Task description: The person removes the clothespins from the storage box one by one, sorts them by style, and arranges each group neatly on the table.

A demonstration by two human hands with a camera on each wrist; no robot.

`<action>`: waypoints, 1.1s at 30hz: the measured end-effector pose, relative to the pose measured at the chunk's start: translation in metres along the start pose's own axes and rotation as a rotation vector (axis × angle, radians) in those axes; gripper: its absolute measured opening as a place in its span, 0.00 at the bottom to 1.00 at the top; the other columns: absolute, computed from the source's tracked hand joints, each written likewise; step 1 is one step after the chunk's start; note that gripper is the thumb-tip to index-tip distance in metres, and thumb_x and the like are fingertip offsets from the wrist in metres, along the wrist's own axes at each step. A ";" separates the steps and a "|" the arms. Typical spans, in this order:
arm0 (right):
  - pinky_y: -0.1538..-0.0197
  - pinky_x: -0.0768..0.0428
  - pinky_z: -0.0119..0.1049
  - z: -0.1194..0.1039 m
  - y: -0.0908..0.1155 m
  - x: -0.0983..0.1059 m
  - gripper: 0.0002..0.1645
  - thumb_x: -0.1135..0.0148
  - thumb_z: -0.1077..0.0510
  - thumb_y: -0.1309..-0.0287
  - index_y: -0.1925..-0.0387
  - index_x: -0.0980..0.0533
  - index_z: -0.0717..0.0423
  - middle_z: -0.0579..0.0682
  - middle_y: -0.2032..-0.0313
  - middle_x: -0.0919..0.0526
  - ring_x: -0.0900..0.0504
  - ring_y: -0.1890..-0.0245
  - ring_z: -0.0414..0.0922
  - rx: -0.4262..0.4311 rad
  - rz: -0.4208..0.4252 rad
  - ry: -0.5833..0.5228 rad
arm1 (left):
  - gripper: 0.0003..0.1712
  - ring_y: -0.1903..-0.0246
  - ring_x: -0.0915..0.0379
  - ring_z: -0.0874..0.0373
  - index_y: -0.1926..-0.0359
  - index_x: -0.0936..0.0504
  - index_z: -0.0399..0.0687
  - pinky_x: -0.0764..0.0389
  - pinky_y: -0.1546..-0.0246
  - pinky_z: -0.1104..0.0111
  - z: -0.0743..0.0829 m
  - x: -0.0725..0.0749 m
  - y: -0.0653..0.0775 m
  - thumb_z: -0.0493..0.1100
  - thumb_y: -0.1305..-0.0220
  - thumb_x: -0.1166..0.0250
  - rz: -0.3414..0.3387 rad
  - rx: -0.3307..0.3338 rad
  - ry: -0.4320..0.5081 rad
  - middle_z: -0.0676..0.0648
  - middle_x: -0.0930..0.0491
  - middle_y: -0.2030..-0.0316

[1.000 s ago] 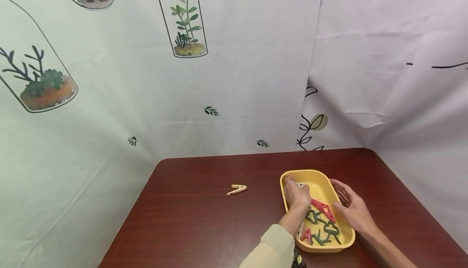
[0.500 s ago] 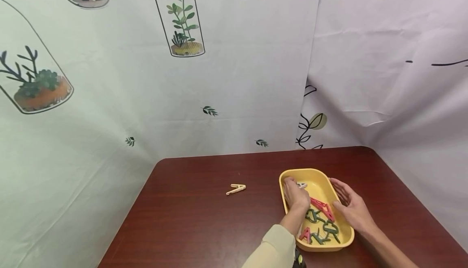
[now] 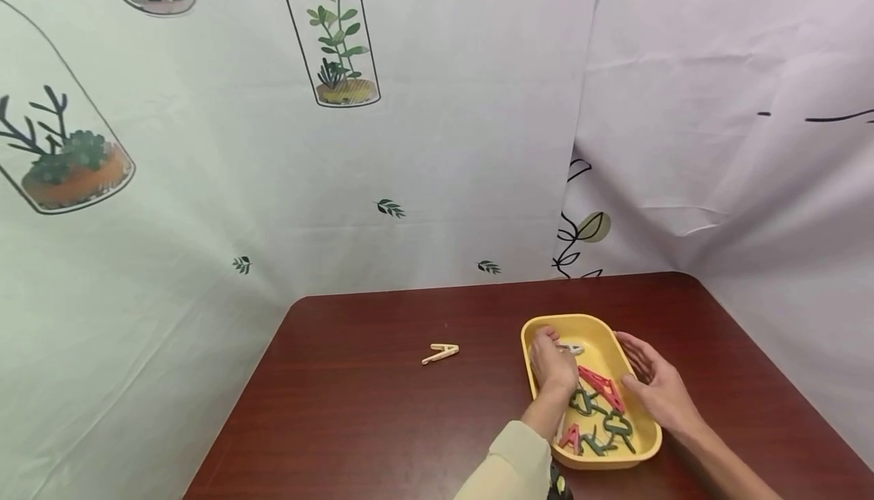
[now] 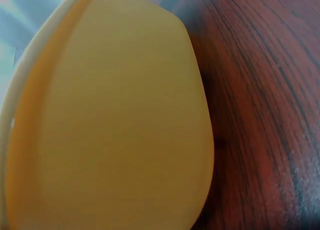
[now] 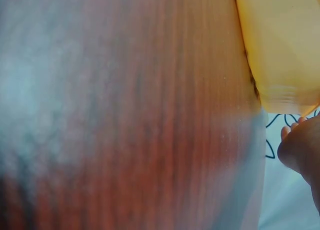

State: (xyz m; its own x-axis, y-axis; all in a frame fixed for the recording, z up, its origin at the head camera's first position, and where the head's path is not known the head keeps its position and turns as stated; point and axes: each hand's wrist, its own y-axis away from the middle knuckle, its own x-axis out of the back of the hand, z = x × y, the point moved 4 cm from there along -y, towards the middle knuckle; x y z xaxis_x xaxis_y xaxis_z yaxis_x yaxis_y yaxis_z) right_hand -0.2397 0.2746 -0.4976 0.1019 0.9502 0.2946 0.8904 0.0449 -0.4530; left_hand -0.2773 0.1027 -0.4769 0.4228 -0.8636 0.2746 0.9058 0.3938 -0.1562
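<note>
A shallow yellow tray (image 3: 579, 324) stands on the right of the table, its smooth outer wall filling much of the left wrist view. My left hand (image 3: 554, 363) reaches down inside it by the left wall; the fingertips are hidden, so I cannot tell what they hold. Right beside those fingers lies a white clothespin (image 3: 572, 348). Red clothespins (image 3: 602, 388) and green clips (image 3: 617, 424) are spread over the tray's near half. My right hand (image 3: 658, 390) holds the tray's right side, thumb over the rim and fingers along the outside.
On the brown table (image 3: 369, 409), left of the tray, lies a cream clothespin (image 3: 441, 353). A white cloth (image 3: 451, 143) printed with plants hangs behind the table and along its sides.
The white clothespin has shifted slightly to the right and more of it shows beside my left hand. My right hand has stayed at the tray's side.
</note>
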 end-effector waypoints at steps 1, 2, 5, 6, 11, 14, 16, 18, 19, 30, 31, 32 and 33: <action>0.39 0.31 0.15 0.000 0.000 0.000 0.38 0.39 0.81 0.39 0.27 0.35 0.73 0.54 0.32 0.24 0.29 0.37 0.20 0.000 0.003 0.001 | 0.23 0.61 0.21 0.55 0.54 0.18 0.42 0.19 0.53 0.61 -0.001 0.000 0.000 0.19 0.49 0.32 0.011 -0.017 -0.020 0.50 0.17 0.62; 0.39 0.31 0.15 -0.001 0.000 0.000 0.38 0.39 0.81 0.39 0.27 0.35 0.73 0.54 0.32 0.25 0.29 0.37 0.20 0.002 0.003 0.001 | 0.24 0.60 0.20 0.54 0.54 0.18 0.42 0.19 0.52 0.61 -0.002 0.000 0.000 0.19 0.50 0.31 0.021 -0.027 -0.036 0.50 0.17 0.61; 0.39 0.31 0.15 -0.001 0.002 0.000 0.38 0.38 0.81 0.39 0.27 0.35 0.73 0.54 0.32 0.25 0.30 0.37 0.20 0.001 0.004 0.004 | 0.25 0.59 0.20 0.51 0.54 0.18 0.40 0.18 0.51 0.59 -0.004 -0.003 0.000 0.17 0.53 0.32 0.046 -0.055 -0.067 0.47 0.17 0.61; 0.39 0.31 0.15 0.000 0.002 0.000 0.38 0.38 0.81 0.39 0.27 0.35 0.73 0.55 0.31 0.25 0.30 0.37 0.20 0.000 0.004 0.007 | 0.26 0.58 0.19 0.50 0.54 0.18 0.39 0.18 0.51 0.59 -0.005 -0.003 0.001 0.17 0.54 0.33 0.054 -0.062 -0.078 0.47 0.17 0.61; 0.39 0.31 0.15 -0.001 0.005 -0.001 0.39 0.39 0.81 0.39 0.27 0.35 0.72 0.59 0.31 0.25 0.30 0.37 0.19 -0.007 0.009 0.012 | 0.28 0.59 0.19 0.49 0.55 0.17 0.38 0.18 0.51 0.58 -0.010 -0.006 0.002 0.15 0.58 0.35 0.062 -0.085 -0.133 0.46 0.18 0.63; 0.39 0.31 0.15 -0.002 0.007 -0.001 0.39 0.39 0.81 0.39 0.27 0.35 0.73 0.60 0.31 0.25 0.30 0.37 0.19 -0.004 0.013 0.012 | 0.27 0.60 0.20 0.49 0.56 0.18 0.40 0.18 0.52 0.58 -0.012 -0.006 0.004 0.16 0.59 0.34 0.058 -0.090 -0.167 0.48 0.20 0.65; 0.39 0.31 0.15 -0.002 0.007 -0.001 0.39 0.39 0.81 0.39 0.27 0.35 0.73 0.61 0.31 0.25 0.30 0.37 0.19 0.000 0.014 0.012 | 0.26 0.61 0.21 0.50 0.58 0.18 0.41 0.18 0.53 0.59 -0.014 -0.007 0.005 0.17 0.59 0.32 0.055 -0.095 -0.184 0.49 0.21 0.66; 0.39 0.31 0.15 -0.003 0.008 -0.001 0.39 0.39 0.81 0.39 0.27 0.35 0.73 0.63 0.32 0.25 0.30 0.37 0.19 0.004 0.015 0.011 | 0.25 0.62 0.21 0.50 0.58 0.19 0.41 0.19 0.53 0.59 -0.015 -0.007 0.006 0.17 0.59 0.31 0.053 -0.100 -0.197 0.49 0.21 0.66; 0.39 0.31 0.15 -0.003 0.008 -0.001 0.39 0.39 0.81 0.39 0.27 0.35 0.73 0.64 0.32 0.26 0.30 0.37 0.19 0.005 0.014 0.012 | 0.26 0.62 0.21 0.50 0.59 0.19 0.42 0.19 0.54 0.59 -0.015 -0.007 0.006 0.18 0.60 0.31 0.054 -0.109 -0.208 0.49 0.22 0.66; 0.39 0.31 0.15 -0.003 0.006 0.001 0.38 0.39 0.80 0.39 0.27 0.35 0.73 0.61 0.31 0.25 0.30 0.37 0.19 -0.004 0.007 0.012 | 0.24 0.64 0.21 0.50 0.59 0.18 0.42 0.19 0.57 0.58 -0.015 -0.009 0.005 0.18 0.58 0.31 0.025 -0.108 -0.236 0.50 0.22 0.68; 0.39 0.31 0.15 -0.004 0.005 0.001 0.38 0.39 0.81 0.39 0.27 0.35 0.73 0.59 0.31 0.25 0.30 0.37 0.19 -0.003 0.007 0.011 | 0.24 0.65 0.21 0.51 0.60 0.18 0.42 0.19 0.58 0.58 -0.015 -0.009 0.005 0.18 0.58 0.31 0.027 -0.110 -0.238 0.50 0.22 0.69; 0.39 0.31 0.15 -0.004 0.005 0.001 0.38 0.39 0.81 0.39 0.27 0.35 0.73 0.58 0.31 0.25 0.30 0.37 0.19 -0.002 0.006 0.007 | 0.24 0.66 0.22 0.51 0.61 0.18 0.42 0.19 0.59 0.59 -0.015 -0.010 0.005 0.18 0.59 0.32 0.030 -0.114 -0.243 0.50 0.22 0.69; 0.39 0.31 0.15 -0.004 0.005 0.001 0.38 0.40 0.81 0.39 0.27 0.35 0.73 0.56 0.31 0.25 0.30 0.37 0.19 0.000 0.005 0.004 | 0.24 0.66 0.22 0.51 0.61 0.18 0.42 0.19 0.60 0.59 -0.015 -0.010 0.005 0.18 0.59 0.31 0.031 -0.114 -0.245 0.50 0.22 0.70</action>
State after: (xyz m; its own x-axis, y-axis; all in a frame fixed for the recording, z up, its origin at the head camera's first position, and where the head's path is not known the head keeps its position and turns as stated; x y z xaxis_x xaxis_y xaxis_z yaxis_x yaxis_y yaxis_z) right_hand -0.2334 0.2748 -0.4965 0.1084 0.9493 0.2952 0.8900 0.0396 -0.4542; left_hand -0.2773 0.1087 -0.4946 0.4565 -0.7445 0.4872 0.8895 0.3688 -0.2699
